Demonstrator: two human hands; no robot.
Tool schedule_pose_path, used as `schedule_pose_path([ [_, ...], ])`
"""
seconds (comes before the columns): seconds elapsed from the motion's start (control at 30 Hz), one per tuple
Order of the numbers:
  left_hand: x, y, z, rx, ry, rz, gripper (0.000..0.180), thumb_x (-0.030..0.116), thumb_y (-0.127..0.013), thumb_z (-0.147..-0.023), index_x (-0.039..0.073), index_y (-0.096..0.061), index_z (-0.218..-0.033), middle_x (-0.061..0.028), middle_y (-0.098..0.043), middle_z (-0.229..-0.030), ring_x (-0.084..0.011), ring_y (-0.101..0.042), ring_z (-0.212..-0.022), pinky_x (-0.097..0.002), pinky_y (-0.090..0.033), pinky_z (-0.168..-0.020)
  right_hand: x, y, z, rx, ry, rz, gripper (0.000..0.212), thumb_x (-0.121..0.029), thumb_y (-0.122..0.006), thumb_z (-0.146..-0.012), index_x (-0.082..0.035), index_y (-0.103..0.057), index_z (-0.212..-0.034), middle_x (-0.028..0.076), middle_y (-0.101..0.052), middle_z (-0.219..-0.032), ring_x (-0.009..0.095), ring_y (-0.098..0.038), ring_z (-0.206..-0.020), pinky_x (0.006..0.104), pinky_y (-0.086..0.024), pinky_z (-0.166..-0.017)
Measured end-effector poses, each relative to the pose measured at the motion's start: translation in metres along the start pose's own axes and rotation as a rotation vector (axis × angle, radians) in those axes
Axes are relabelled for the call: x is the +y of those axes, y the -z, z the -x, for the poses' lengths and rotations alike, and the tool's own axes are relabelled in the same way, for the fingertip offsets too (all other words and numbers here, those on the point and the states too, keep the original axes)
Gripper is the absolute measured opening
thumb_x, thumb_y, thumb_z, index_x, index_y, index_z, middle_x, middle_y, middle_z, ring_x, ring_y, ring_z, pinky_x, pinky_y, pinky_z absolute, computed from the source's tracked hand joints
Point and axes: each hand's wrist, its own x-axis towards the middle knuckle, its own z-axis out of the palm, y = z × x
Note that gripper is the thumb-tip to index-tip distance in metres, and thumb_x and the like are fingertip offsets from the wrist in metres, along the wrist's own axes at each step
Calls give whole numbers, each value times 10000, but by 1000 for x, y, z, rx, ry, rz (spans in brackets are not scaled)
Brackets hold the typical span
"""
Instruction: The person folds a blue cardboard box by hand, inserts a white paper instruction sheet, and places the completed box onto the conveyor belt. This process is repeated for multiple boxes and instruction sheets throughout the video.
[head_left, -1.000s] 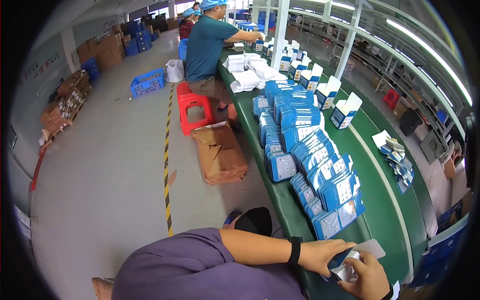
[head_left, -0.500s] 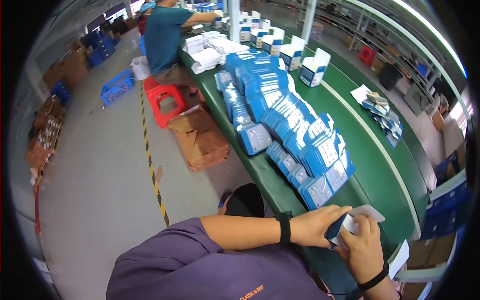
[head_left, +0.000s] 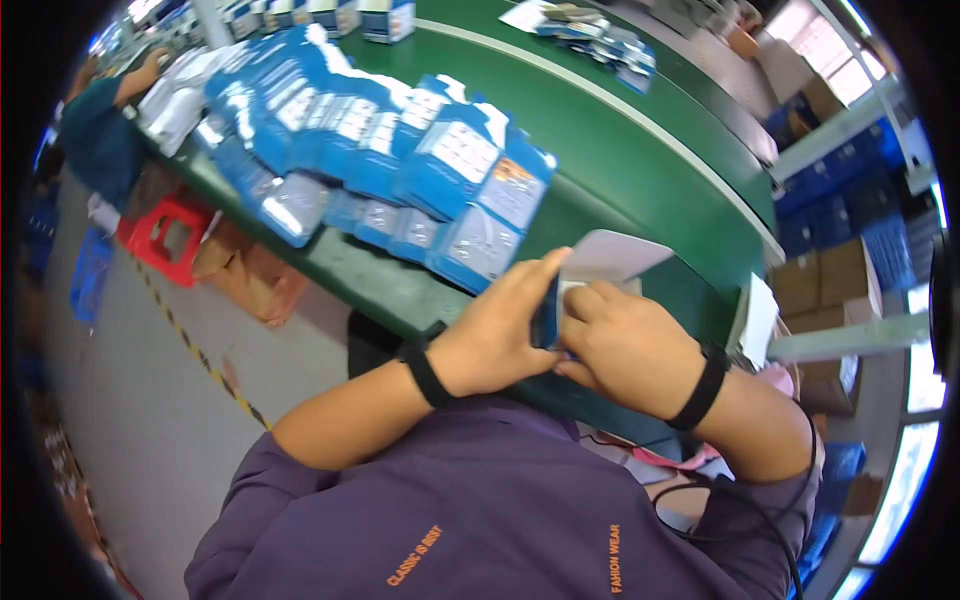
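A small dark blue and white carton (head_left: 546, 312) with its white flap standing up is held between my hands over the near edge of the green table. My left hand (head_left: 495, 330) is closed round its left side, thumb and fingers on the outer walls. My right hand (head_left: 630, 345) has its fingers bent into the carton's open mouth, with the thumb low on the near side. What those fingertips touch inside is hidden. Just beyond my left hand lie overlapping rows of blue and white flattened cartons (head_left: 450, 165).
Opened cartons (head_left: 387, 20) stand along the far side of the green table (head_left: 600, 195). Further off lies a heap of printed pieces (head_left: 600, 48). A co-worker (head_left: 100, 135) is at the far left by white paper stacks (head_left: 180, 95), near a red stool (head_left: 165, 240) and a brown parcel (head_left: 250, 275).
The view has swung, so table and stacks sit further left and my hands nearer the middle. Both hands stay on the carton, the right fingers still at its mouth.
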Motion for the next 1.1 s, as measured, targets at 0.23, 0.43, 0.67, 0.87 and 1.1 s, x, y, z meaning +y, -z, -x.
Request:
schedule_pose_path([
  [0.23, 6, 2, -2, -50, 118, 33, 991, 90, -859, -737, 10, -312, -1560, -230, -514, -1375, -405, -526, -1275, -430, -471, -1053, -8, -4, 19, 131, 6, 38, 312, -180, -724, -866, 15, -625, -1088, 138, -651, -936, 326, -673, -919, 426, -550, -823],
  [0.43, 12, 4, -1, -75, 157, -2, 998, 99, -866, -740, 13, -303, -1559, -231, -504, -1394, -401, -512, -1303, -428, -465, -1074, -10, -16, 11, 1, -71, 21, 235, -128, -693, -858, 5, -620, -1038, 151, -668, -914, 321, -691, -841, 418, -565, -753],
  [0.67, 8, 0, -1, -68, 149, -2, 990, 99, -864, -742, 15, -306, -1555, -233, -496, -1404, -404, -516, -1303, -430, -458, -1087, -8, -12, 9, -70, -49, 19, 286, -121, -720, -828, 15, -642, -1068, 169, -690, -957, 328, -687, -857, 421, -566, -777],
  [0.87, 12, 7, 0, -23, 192, 37, 977, 79, -851, -744, 12, -310, -1555, -236, -481, -1418, -408, -508, -1318, -426, -464, -1084, 2, -3, 63, 555, -229, -364, 775, -105, -882, -685, 17, -540, -1369, 168, -644, -1227, 281, -635, -1149, 421, -511, -993],
  [1.1, 16, 16, -2, -14, 352, 297, 966, 79, -834, -799, 18, -278, -1587, -191, -413, -1547, -320, -458, -1409, -427, -433, -1135, 53, -67, 13, 587, -202, -933, 1060, -124, -952, -637, 29, -364, -1506, 122, -545, -1420, 223, -528, -1318, 377, -433, -1106],
])
